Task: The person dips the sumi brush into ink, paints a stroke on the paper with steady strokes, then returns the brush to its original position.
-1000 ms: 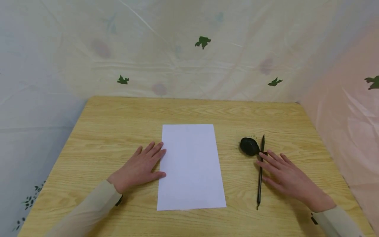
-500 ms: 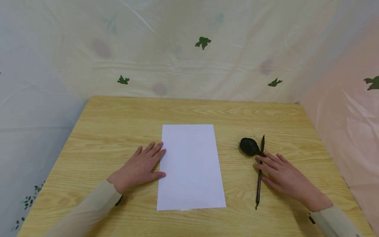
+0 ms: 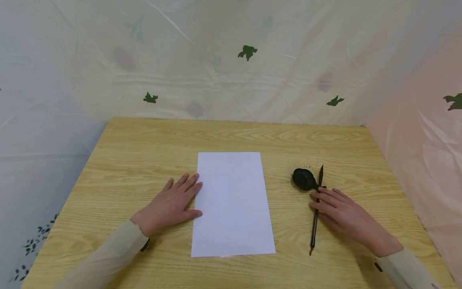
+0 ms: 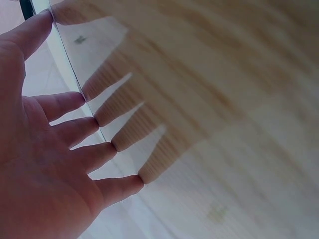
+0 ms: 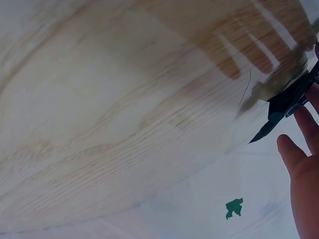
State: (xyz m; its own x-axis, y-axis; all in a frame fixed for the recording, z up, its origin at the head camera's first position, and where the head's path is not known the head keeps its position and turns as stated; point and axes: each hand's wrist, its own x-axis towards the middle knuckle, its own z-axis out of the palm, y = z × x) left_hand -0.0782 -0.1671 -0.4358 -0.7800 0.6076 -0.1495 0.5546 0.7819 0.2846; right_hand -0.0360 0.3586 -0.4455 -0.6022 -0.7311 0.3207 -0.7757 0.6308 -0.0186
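While L hand (image 3: pixel 167 208), fingers spread, touches white paper (image 3: pixel 232 204), R hand (image 3: pixel 350 218) has fingers across blk brush (image 3: pixel 315 229); can't tell if pinching.

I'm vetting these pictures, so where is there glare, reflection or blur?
Head: faint glint by the near edge of the paper; left wrist: left hand mirrored in the glossy tabletop, whose grain blurs; right wrist: right hand mirrored likewise.

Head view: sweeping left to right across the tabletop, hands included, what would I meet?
Left hand, white paper, black rounded object, right hand. The slim black brush is left out, since it overlaps both the object and the right hand.
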